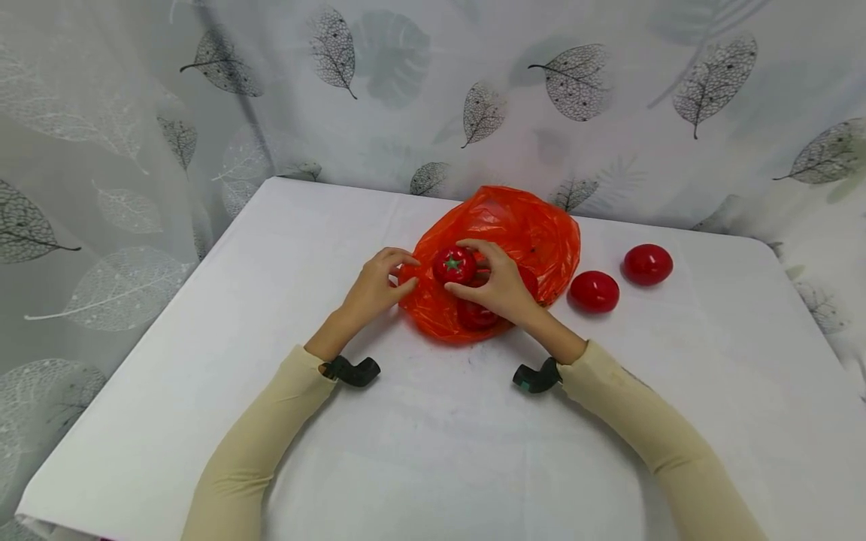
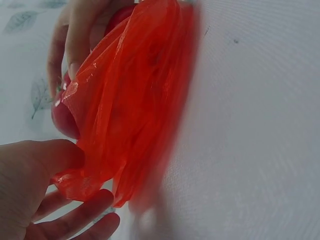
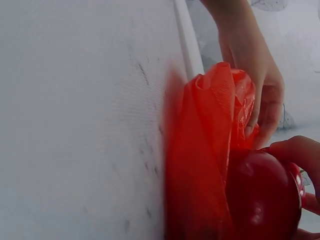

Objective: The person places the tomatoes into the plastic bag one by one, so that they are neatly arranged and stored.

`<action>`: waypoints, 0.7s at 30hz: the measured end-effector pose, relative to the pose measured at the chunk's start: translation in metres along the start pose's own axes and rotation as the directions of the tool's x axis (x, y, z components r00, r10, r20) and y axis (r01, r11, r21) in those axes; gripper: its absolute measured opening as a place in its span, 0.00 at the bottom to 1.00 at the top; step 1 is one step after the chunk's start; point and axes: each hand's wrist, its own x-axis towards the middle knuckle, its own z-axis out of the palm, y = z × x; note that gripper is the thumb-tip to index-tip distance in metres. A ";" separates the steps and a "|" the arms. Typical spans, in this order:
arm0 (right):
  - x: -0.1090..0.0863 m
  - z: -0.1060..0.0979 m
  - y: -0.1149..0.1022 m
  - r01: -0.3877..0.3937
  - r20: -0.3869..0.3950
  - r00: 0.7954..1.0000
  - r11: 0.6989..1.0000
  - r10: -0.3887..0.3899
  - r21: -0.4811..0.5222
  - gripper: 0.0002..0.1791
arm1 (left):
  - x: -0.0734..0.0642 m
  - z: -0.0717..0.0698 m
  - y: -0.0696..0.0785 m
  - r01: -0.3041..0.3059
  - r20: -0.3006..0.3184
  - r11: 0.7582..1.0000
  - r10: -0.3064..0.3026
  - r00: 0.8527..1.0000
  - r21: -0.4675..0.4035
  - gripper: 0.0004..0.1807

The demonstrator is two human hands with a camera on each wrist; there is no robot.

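A thin red plastic bag (image 1: 501,218) lies spread open on the white table. My left hand (image 1: 375,284) pinches its left edge; in the left wrist view the thumb presses the bag (image 2: 135,110) from one side with fingers behind it. Between the thumb and fingers of my right hand (image 1: 502,289) is a shiny red tomato (image 1: 455,264) with a green star-shaped top, held over the bag. Another red tomato (image 1: 476,315) sits in the bag below that hand, and a further red one (image 1: 529,279) shows partly behind it.
Two more red tomatoes, a nearer one (image 1: 594,291) and a farther one (image 1: 647,264), lie on the white table (image 1: 433,451) right of the bag. A leaf-patterned curtain (image 1: 419,90) hangs behind the table. Each wrist wears a black camera mount.
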 end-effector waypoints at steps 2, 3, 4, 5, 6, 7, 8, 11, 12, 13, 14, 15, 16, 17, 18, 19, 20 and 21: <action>0.000 0.002 -0.001 0.002 0.019 1.000 1.000 -0.001 -0.006 0.35 | 0.000 0.000 0.000 0.000 0.003 1.000 0.000 1.000 0.001 0.14; 0.001 0.003 -0.001 0.001 0.029 1.000 1.000 -0.001 -0.010 0.35 | 0.000 0.000 0.000 0.002 0.004 1.000 -0.002 1.000 0.001 0.14; 0.001 0.005 -0.002 0.000 0.037 0.999 1.000 0.000 -0.012 0.35 | 0.000 -0.001 0.001 0.004 0.005 1.000 -0.004 1.000 0.000 0.14; 0.001 0.005 -0.002 -0.001 0.044 0.999 1.000 0.002 -0.017 0.35 | 0.000 -0.001 0.001 0.004 0.005 1.000 -0.004 1.000 0.000 0.14; 0.002 0.006 -0.002 -0.004 0.055 0.998 1.000 0.005 -0.021 0.35 | 0.000 -0.001 0.001 0.005 0.006 1.000 -0.005 1.000 0.000 0.14; 0.002 0.007 -0.002 -0.005 0.065 0.998 1.000 0.006 -0.027 0.36 | 0.000 -0.001 0.001 0.006 0.007 1.000 -0.006 1.000 -0.002 0.14; 0.002 0.007 -0.001 -0.003 0.074 0.997 0.999 0.005 -0.032 0.36 | 0.000 -0.001 0.001 0.007 0.007 1.000 -0.007 1.000 -0.005 0.14; 0.003 0.008 -0.001 -0.002 0.106 0.994 0.999 0.007 -0.039 0.36 | -0.001 0.000 0.000 0.014 0.010 1.000 -0.014 1.000 -0.009 0.15; 0.003 0.007 -0.002 -0.002 0.116 0.993 0.999 0.007 -0.042 0.36 | -0.001 0.001 0.000 0.015 0.011 1.000 -0.015 1.000 -0.008 0.15; 0.003 0.007 -0.002 0.000 0.125 0.992 0.999 0.006 -0.044 0.36 | -0.001 0.001 0.000 0.015 0.011 1.000 -0.014 1.000 -0.006 0.14; 0.002 0.006 -0.002 0.003 0.136 0.991 0.999 0.004 -0.050 0.36 | -0.001 0.001 0.000 0.014 0.013 1.000 -0.014 1.000 -0.004 0.14; 0.002 0.006 -0.003 0.003 0.147 0.989 0.998 0.006 -0.056 0.36 | -0.001 0.002 0.000 0.013 0.014 1.000 -0.013 1.000 0.000 0.14; 0.003 0.005 -0.003 0.005 0.157 0.988 0.998 0.005 -0.065 0.37 | -0.001 0.002 0.001 0.009 0.014 1.000 -0.009 1.000 0.003 0.14; 0.003 0.005 -0.003 0.007 0.166 0.986 0.997 0.005 -0.074 0.37 | -0.001 0.002 0.001 0.008 0.015 1.000 -0.008 1.000 0.007 0.14; 0.003 0.005 -0.004 0.008 0.175 0.985 0.996 0.007 -0.089 0.37 | -0.001 0.002 0.001 0.006 0.016 1.000 -0.006 1.000 0.008 0.14; 0.003 0.004 -0.004 0.008 0.185 0.983 0.995 0.010 -0.101 0.37 | -0.001 0.001 0.002 0.006 0.018 1.000 -0.006 1.000 0.008 0.14; 0.004 0.004 -0.003 0.009 0.195 0.981 0.994 0.013 -0.113 0.37 | -0.001 0.001 0.002 0.003 0.018 1.000 -0.003 1.000 0.008 0.14; 0.004 0.004 -0.003 0.007 0.203 0.979 0.993 0.018 -0.120 0.37 | -0.001 0.001 0.002 0.003 0.019 1.000 -0.003 1.000 0.008 0.14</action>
